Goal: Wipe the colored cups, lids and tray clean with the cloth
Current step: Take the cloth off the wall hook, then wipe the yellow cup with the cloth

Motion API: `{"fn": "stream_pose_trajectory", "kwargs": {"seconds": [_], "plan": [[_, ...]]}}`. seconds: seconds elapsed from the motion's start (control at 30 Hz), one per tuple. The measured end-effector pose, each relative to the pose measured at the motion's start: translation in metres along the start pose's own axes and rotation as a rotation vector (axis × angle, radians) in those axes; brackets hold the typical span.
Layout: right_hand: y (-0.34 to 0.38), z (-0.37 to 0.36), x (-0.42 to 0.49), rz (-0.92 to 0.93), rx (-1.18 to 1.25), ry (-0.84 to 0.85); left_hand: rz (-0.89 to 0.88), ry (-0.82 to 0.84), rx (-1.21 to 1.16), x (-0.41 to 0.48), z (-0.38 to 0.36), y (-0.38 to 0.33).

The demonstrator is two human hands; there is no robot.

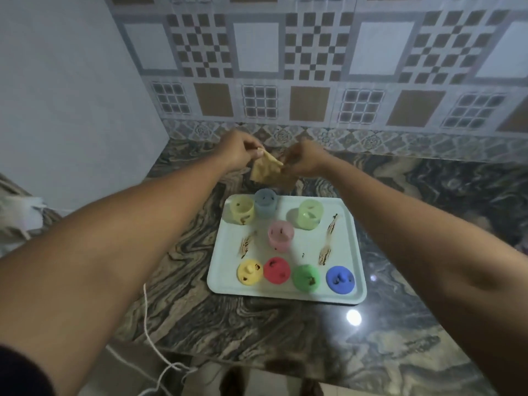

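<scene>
Two hands: left hand (238, 151), right hand (304, 160) | fingers of each pinch cloth (264, 171) | beyond smeared tray (354, 252)

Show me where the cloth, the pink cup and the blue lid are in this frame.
cloth (264, 168): head view, on the yellow fold hanging down.
pink cup (281, 242): head view, on its front wall.
blue lid (340, 281): head view, on its top face.

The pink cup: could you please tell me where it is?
In the head view, the pink cup stands near the middle of the tray, just behind the red lid.
</scene>
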State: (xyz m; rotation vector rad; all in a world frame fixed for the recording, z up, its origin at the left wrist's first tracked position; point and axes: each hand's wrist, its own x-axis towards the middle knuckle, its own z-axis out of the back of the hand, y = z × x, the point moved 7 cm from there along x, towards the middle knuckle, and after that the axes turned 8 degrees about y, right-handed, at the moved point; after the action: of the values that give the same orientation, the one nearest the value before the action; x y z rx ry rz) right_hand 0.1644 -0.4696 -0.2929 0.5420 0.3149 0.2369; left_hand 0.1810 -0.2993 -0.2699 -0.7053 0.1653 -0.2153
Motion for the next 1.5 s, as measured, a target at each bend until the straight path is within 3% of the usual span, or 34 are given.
{"fn": "stream_pose_trajectory", "kwargs": {"seconds": [0.17,0.3,0.37,0.47,0.6,0.9,1.17,1.37,1.5], "plan": [[0.010,-0.025,-0.008,-0.032,0.150,0.015,-0.131,0.181,-0.031,0.005,-0.003,0.011],[0.009,-0.035,-0.012,-0.135,0.250,-0.123,-0.186,0.075,-0.035,-0.002,0.003,0.025],[-0.001,-0.042,-0.014,-0.190,0.419,-0.202,-0.262,0.147,0.132,-0.014,-0.006,0.035],[-0.005,-0.051,-0.021,-0.221,0.502,-0.225,-0.313,0.358,0.569,-0.035,-0.036,0.059],[-0.004,-0.052,-0.024,-0.183,0.582,-0.214,-0.279,0.449,0.755,-0.049,-0.065,0.086],[-0.017,-0.054,-0.035,-0.132,0.617,-0.187,-0.210,0.252,0.826,-0.050,-0.074,0.089],[-0.028,-0.070,-0.045,-0.129,0.607,-0.193,-0.173,0.198,0.696,-0.046,-0.066,0.109],[-0.010,-0.064,-0.051,-0.024,0.708,-0.242,-0.124,0.101,0.241,-0.047,-0.013,0.074],[0.025,-0.060,-0.058,0.165,0.754,-0.331,-0.161,0.112,0.086,-0.047,0.019,0.036]]}}
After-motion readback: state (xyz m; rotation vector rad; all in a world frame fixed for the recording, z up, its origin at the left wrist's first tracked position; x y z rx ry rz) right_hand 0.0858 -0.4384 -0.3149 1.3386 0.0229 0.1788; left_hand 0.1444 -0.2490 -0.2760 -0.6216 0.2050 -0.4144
